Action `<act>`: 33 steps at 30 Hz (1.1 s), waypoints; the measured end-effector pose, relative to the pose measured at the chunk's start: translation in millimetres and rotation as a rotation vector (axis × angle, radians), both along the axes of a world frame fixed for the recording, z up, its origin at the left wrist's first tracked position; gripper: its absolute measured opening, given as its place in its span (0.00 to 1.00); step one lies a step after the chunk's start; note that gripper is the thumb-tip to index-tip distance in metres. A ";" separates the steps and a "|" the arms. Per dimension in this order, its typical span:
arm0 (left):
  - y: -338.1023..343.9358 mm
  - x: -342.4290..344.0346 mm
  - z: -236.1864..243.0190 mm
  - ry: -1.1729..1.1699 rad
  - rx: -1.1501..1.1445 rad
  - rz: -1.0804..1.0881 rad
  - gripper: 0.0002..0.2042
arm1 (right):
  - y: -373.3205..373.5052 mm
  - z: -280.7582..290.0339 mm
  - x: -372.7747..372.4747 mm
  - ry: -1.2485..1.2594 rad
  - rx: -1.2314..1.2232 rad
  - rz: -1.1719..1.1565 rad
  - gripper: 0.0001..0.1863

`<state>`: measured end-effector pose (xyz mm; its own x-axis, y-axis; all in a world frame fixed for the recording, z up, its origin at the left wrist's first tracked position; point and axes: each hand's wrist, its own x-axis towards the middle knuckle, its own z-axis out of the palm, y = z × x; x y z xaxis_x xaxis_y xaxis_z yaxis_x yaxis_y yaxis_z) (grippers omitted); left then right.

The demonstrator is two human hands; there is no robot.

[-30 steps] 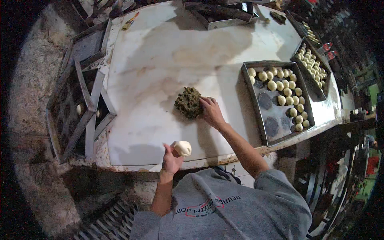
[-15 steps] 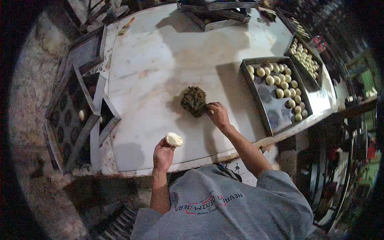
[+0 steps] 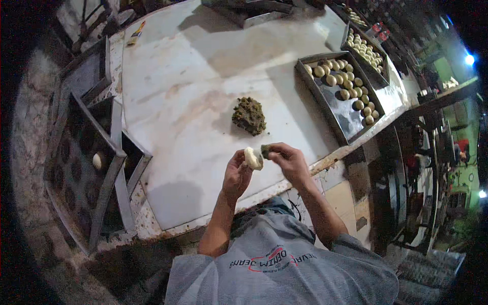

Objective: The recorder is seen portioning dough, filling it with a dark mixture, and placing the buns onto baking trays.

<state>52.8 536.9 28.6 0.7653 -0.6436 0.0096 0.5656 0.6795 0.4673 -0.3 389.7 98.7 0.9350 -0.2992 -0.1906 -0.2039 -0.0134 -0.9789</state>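
Head view: two hands meet over one dough piece at the table's near edge

One pale dough piece (image 3: 252, 158) sits in the left hand (image 3: 237, 175), whose fingers curl around it from below. The right hand (image 3: 288, 161) is closed in a pinch on one small dark-green lump of filling (image 3: 265, 150), held against the dough piece. Both hands are raised just above the near edge of the white worktable (image 3: 193, 76).

One mound of the same dark-green filling (image 3: 249, 116) lies on the table, a short way beyond the hands and apart from them.

Two metal trays stand to the right. The nearer tray (image 3: 335, 104) holds roughly eighteen pale dough balls, grouped in its far half; its near half is bare. The farther tray (image 3: 367, 53) holds more balls, too small to count.

To the left, a stack of dark metal mould trays (image 3: 86, 168) leans beside the table; one pale ball (image 3: 97, 161) rests among them. Nothing lies between the hands and the filling mound.
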 end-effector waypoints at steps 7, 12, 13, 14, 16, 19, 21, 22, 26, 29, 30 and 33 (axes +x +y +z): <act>-38.1 -10.3 6.6 0.069 -0.046 -0.076 0.22 | -20.0 18.5 -20.4 -0.191 -0.461 0.107 0.12; -72.0 -20.4 21.6 -0.013 0.049 -0.206 0.23 | -68.0 30.4 -21.3 -0.198 -0.880 -0.084 0.17; -79.3 -23.3 23.2 -0.078 0.099 -0.217 0.23 | -81.6 19.0 -22.6 -0.205 -0.873 -0.080 0.17; -88.2 -24.6 24.1 -0.112 0.203 -0.187 0.20 | -95.3 7.7 -24.5 -0.112 -0.729 0.008 0.14; -101.4 -29.0 17.3 -0.084 0.230 -0.074 0.19 | -108.8 3.6 -22.8 0.131 -0.366 0.210 0.13; -122.1 -37.6 20.6 -0.013 0.238 0.155 0.16 | -114.6 -10.9 -24.8 -0.033 0.183 0.118 0.17; -127.6 -37.9 18.8 0.081 0.354 0.310 0.16 | -105.5 -6.3 -32.3 -0.103 0.114 0.127 0.15; -130.6 -41.4 19.6 0.069 0.446 0.357 0.14 | -100.5 -6.1 -33.3 -0.194 -0.149 0.133 0.16; -118.6 -46.1 31.8 -0.027 0.651 0.290 0.13 | -103.9 -15.8 -25.0 -0.417 -0.374 0.215 0.17; -107.0 -44.5 37.1 -0.090 0.707 0.164 0.17 | -100.0 -6.6 -7.4 -0.306 -0.419 0.116 0.14; -100.0 -43.1 35.2 -0.157 0.726 0.115 0.19 | -103.1 -15.7 -3.6 -0.264 -0.351 0.202 0.13; -89.9 -40.4 42.5 -0.159 0.732 0.122 0.19 | -98.4 -32.4 1.1 -0.083 -0.152 0.231 0.10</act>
<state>12.3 447.0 71.1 0.8568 -0.4386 -0.2713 0.3942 0.2177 0.8929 0.8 291.3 66.4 0.9922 -0.0962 -0.0799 -0.0977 -0.1984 -0.9752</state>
